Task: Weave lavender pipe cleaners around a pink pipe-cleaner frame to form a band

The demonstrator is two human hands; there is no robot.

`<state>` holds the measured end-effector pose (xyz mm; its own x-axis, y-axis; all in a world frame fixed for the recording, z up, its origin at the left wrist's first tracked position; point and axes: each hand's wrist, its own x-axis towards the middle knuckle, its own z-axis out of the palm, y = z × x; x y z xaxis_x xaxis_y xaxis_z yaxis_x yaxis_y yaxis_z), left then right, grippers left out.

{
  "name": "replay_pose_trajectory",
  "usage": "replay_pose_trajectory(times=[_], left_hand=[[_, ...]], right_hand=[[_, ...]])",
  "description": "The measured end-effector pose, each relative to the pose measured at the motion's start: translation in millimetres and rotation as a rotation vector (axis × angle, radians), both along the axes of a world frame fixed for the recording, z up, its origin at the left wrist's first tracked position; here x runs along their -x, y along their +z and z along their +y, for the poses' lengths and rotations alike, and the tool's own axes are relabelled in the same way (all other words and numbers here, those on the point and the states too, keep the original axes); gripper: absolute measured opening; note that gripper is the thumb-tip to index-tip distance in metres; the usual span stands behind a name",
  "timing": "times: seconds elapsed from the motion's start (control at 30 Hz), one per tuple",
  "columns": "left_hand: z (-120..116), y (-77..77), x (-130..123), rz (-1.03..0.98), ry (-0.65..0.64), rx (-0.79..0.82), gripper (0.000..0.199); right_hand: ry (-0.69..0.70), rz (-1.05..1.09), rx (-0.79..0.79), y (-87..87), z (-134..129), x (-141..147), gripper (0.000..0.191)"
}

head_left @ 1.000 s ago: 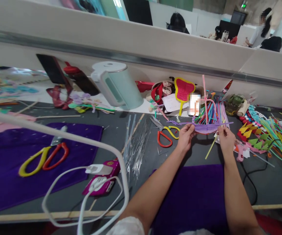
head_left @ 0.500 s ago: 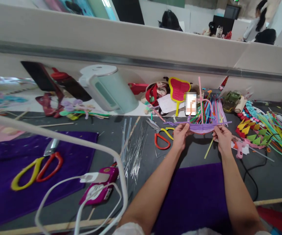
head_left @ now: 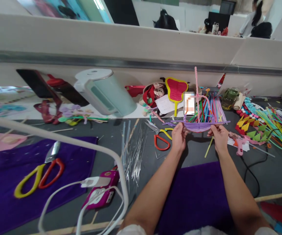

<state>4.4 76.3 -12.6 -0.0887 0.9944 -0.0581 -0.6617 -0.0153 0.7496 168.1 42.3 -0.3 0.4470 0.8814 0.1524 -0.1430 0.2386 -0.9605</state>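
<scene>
Between my two hands is a purple pipe-cleaner piece (head_left: 199, 127), curved along its lower edge, with a pink upright stem (head_left: 196, 81) and pink arched strands rising from it. My left hand (head_left: 180, 135) pinches its left end, fingers closed. At the right end, my right hand (head_left: 219, 135) grips it between thumb and fingers. Behind the piece lies a bundle of colourful pipe cleaners (head_left: 215, 109). Scissors with red and yellow handles (head_left: 162, 142) lie left of my left hand. A pink glue gun (head_left: 240, 146) rests to the right of my right hand.
A purple cloth (head_left: 194, 195) lies under my forearms. Further left are thin metal wires (head_left: 137, 156), a magenta power socket (head_left: 101, 189) with white cables, larger scissors (head_left: 41, 179) and a pale green kettle (head_left: 109, 93). A red-and-yellow fan shape (head_left: 176, 89) stands near the partition.
The camera view has shifted slightly. Both hands still hold the purple piece, and its pink stem now stands higher in the view.
</scene>
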Motion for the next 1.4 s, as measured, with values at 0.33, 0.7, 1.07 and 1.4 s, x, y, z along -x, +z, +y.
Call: replay_pose_trajectory(times=[0.33, 0.7, 1.07, 1.4], left_hand=[[-7.6, 4.2, -4.8, 0.042, -0.085, -0.053, 0.044], [-8.9, 5.9, -5.1, 0.030, -0.120, -0.051, 0.046], [-16.8, 8.3, -13.1, -0.061, -0.262, 0.067, 0.046], [-16.2, 8.4, -11.4, -0.036, -0.286, 0.094, 0.046]], right_hand=[[0.060, 0.107, 0.042, -5.8, 0.3, 13.8, 0.030], [0.081, 0.190, 0.024, -5.4, 1.8, 14.7, 0.027], [0.039, 0.116, -0.020, -5.1, -2.9, 24.1, 0.023], [0.037, 0.263, -0.046, 4.9, -3.1, 17.9, 0.027]])
